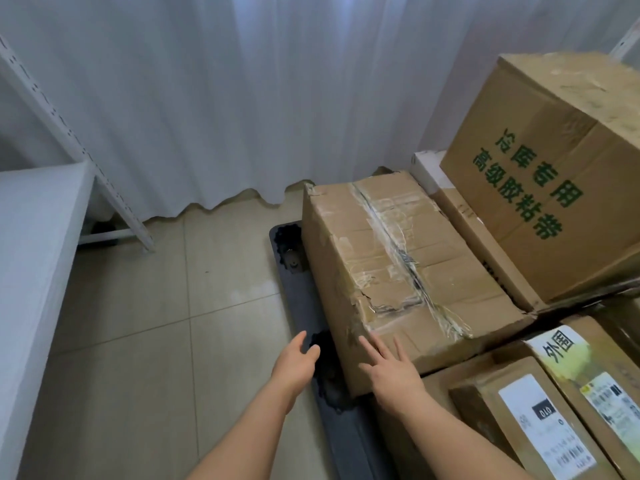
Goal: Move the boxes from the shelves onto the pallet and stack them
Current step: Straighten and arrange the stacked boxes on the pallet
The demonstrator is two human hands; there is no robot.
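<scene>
Cardboard, taped and torn, the long box (388,268) is lying on the dark pallet (298,282) among other boxes. Your right hand (391,372) is resting spread fingers on its near corner; your left hand (298,358) is hovering loose beside it, holding nothing.

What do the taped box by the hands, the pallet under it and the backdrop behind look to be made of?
Taped box: brown corrugated cardboard, matte and worn, with torn edges and peeling glossy clear tape along the top seam.
Pallet: probably moulded plastic, dark grey, with smooth rounded corners and openwork holes.
Backdrop: thin white fabric curtain, hanging in soft vertical folds with a wavy hem.
</scene>
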